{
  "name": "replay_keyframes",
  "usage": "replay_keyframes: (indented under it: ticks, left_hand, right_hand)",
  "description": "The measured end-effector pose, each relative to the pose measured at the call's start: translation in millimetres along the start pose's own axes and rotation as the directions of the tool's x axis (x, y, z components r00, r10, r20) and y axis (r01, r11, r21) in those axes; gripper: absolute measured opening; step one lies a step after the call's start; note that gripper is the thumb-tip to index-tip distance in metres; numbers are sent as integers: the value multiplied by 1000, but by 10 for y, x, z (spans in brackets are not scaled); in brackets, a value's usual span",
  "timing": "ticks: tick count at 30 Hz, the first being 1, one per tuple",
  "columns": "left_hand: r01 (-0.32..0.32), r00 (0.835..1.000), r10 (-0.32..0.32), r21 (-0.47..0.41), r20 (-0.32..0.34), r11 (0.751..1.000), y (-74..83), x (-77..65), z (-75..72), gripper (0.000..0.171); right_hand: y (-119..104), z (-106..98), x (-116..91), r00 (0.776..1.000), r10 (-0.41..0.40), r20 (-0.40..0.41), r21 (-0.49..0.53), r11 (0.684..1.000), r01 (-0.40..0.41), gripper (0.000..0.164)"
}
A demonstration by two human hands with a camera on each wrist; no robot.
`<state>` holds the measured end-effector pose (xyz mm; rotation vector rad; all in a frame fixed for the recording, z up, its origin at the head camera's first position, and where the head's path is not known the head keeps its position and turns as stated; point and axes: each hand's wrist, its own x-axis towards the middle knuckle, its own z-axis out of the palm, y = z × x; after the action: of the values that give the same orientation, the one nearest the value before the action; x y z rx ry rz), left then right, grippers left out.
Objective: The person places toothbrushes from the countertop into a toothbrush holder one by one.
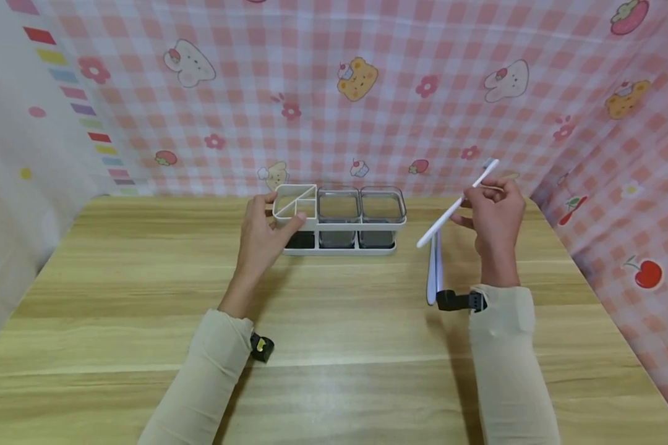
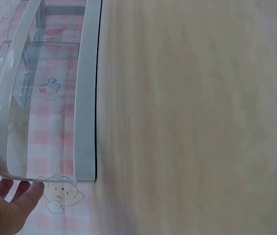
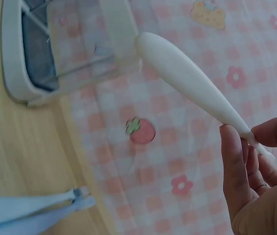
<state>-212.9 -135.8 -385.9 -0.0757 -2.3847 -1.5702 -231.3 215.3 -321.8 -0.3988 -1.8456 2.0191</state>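
A white toothbrush slants in the air, its bristle head up and to the right. My right hand pinches it around the neck between thumb and fingers; in the right wrist view the thick handle points toward the holder. At the back of the table stands a white toothbrush holder with a divided section at its left and two clear cups. My left hand grips the holder's left end, thumb at the front of the rim and fingers around the side.
Two more toothbrushes, bluish and lavender, lie side by side on the wooden table below my right hand. Close behind the holder hangs a pink checked cloth, with more cloth along both sides.
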Motion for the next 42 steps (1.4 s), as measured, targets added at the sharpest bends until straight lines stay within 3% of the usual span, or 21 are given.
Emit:
replay_keyframes:
  ticks: [10,21,28,42]
  left_hand:
    - [3,1000,-3,4,3,1000,5,-1,2,71]
    - [-1,1000,1,16,4,1000,3,-1,-10,71]
    - [-12,1000,12,-6,12,1000,4,0,-7,72]
    - [-8,1000,8,0,9,1000,11,3,-11,72]
  right_hand:
    - [-143,188,-68,993,-115,0,72,991,115,20]
    - [-213,415,-96,982,-187,35,190,966,178,21]
    - [-272,554,-136,968,-244,63,209,951,226,22]
    - [-309,797,-196,958,-261,117,224,947,230,24]
